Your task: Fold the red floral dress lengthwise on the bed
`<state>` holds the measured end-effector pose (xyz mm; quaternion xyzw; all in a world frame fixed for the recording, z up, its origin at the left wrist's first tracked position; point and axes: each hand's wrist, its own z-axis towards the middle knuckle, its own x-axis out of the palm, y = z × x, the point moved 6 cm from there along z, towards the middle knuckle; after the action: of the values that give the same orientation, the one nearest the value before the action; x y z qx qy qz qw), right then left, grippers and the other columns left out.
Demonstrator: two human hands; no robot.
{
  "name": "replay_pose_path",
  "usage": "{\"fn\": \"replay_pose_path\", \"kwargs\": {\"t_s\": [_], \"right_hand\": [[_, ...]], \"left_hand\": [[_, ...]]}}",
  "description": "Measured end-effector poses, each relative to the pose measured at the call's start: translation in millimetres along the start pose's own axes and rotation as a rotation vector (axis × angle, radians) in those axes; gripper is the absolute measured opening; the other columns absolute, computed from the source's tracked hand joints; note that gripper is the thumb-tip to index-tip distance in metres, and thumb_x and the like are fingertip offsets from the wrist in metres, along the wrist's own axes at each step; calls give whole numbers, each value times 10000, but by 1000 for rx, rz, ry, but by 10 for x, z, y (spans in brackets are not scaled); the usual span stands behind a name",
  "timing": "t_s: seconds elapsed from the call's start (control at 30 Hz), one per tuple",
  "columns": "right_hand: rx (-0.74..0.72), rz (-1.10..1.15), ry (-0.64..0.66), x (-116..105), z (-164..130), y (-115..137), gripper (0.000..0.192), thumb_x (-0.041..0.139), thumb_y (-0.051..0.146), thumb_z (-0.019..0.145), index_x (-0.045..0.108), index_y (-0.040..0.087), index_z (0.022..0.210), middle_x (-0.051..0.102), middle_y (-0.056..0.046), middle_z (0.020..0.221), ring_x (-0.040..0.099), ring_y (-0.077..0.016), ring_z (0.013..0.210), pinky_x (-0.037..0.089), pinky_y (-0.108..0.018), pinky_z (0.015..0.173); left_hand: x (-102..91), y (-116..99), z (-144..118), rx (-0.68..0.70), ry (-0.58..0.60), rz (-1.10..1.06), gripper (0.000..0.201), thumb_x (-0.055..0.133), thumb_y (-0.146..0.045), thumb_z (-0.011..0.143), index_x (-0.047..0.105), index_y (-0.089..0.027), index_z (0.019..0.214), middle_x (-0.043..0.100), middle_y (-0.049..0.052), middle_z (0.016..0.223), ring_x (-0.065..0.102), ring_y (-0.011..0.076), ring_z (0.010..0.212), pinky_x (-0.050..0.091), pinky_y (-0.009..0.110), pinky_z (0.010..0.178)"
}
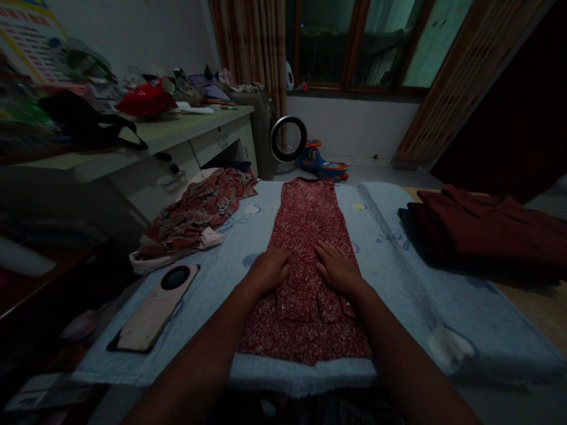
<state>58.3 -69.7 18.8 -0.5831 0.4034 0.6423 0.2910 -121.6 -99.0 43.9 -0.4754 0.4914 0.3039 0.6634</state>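
A dark red top (312, 218) with pale speckles lies lengthwise on a light blue cloth (385, 260). Its sides are folded inward, and what look like sleeve ends lie across its lower part; the wider hem is nearest me. My left hand (271, 271) is on the left edge of the top, its fingers curled in against the fabric. My right hand (337, 268) lies flat on the right half, fingers stretched out and slightly apart. Fabric shows between the two hands.
Left on the cloth are a crumpled patterned garment (201, 206) and a pale phone (155, 310). Folded dark red clothes (491, 230) are stacked at right. A cluttered desk (163, 133) stands left; behind are an open washing machine door (287, 139) and a blue-orange ride-on toy (323, 164).
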Motion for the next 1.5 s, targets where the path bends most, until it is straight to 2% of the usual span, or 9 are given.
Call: {"fn": "replay_pose_path", "kwargs": {"t_s": [0.17,0.3,0.43,0.53,0.67,0.8,1.07,1.3,1.5], "right_hand": [[-6,-9,-16,17,3,-10,561,363,326,984,381,157,1519,294,-103,1618,253,-256,1492,210,-468,1206],[-13,-10,-19,34,8,-15,568,365,328,982,382,133,1516,291,-114,1617,251,-258,1492,211,-464,1206],[-14,7,-23,49,10,-27,579,376,310,969,372,133,1520,290,-111,1618,246,-257,1494,197,-472,1209],[-16,20,-29,51,8,-31,580,389,303,962,367,163,1525,292,-104,1618,250,-255,1492,201,-488,1206],[-10,18,-24,47,4,-32,582,392,287,955,377,143,1518,297,-111,1615,260,-257,1488,215,-484,1203],[-17,18,-31,30,4,-28,574,402,300,958,394,152,1513,319,-109,1606,274,-255,1484,222,-478,1203],[36,1,-10,6,-26,-105,605,406,436,990,347,188,1539,266,-85,1626,239,-260,1499,215,-497,1202],[49,-16,-23,-17,-55,-238,617,386,485,995,382,166,1523,293,-123,1613,272,-278,1486,222,-496,1197],[159,-52,-28,-4,-83,-464,578,319,466,1013,349,234,1542,296,-87,1618,237,-284,1498,211,-553,1188]], "left_hand": [[-87,46,17,-61,-67,55,128,503,-179,905,630,-182,927,639,90,1013,592,237,979,476,357,873],[-135,-170,88,21,-55,103,172,504,-156,899,641,-184,998,648,99,1086,587,254,1042,468,389,933],[-32,-434,222,130,20,108,261,498,-139,901,633,-171,1122,664,117,1162,602,273,1091,453,422,991],[72,-543,328,218,-49,-20,355,487,-119,909,595,-182,1241,624,102,1302,560,244,1211,413,402,1069],[257,-502,400,243,-94,-154,379,478,-101,908,594,-166,1263,629,99,1309,557,213,1219,410,375,1090],[338,-432,393,233,-135,-176,355,466,-108,924,597,-174,1247,646,89,1258,564,214,1179,422,388,1074],[332,-473,356,239,-120,-63,221,526,-216,956,602,-194,1162,628,76,1186,547,232,1125,429,406,1043],[324,-499,347,227,-112,-39,224,530,-213,949,609,-215,1159,606,75,1187,526,236,1127,427,416,1034],[319,-518,337,237,-102,11,286,534,-212,942,624,-244,1212,598,80,1170,513,246,1119,436,414,1008]]}}
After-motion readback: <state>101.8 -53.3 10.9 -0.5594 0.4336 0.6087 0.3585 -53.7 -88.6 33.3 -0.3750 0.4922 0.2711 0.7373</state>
